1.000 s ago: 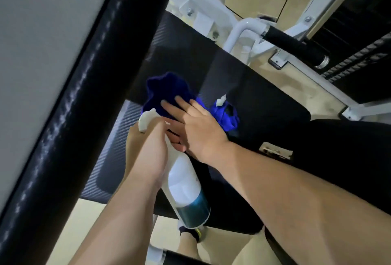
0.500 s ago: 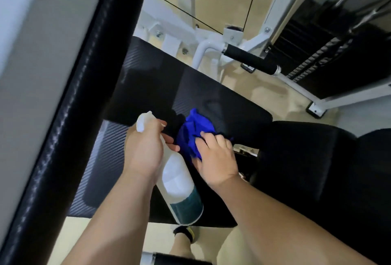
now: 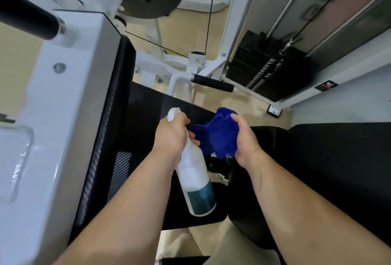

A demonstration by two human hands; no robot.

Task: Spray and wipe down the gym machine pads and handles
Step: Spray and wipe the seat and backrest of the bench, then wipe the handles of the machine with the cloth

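Fingers [image 3: 194, 139] of the left hand [image 3: 171, 135] grip the spray bottle [image 3: 195, 177] by its neck. The right hand [image 3: 246, 141] bunches the blue cloth [image 3: 220, 137], held just above the black seat pad [image 3: 146, 104]. Half a second ago the cloth pressed on that pad, so it looks wiped. The handle [image 3: 213, 84] beyond probably remains.

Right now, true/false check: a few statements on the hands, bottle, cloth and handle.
1. The left hand grips the spray bottle. True.
2. The right hand is empty. False: it clutches the bunched blue cloth.
3. The bottle is full. False: liquid shows only near its base.
4. No hand touches the black handle. True.
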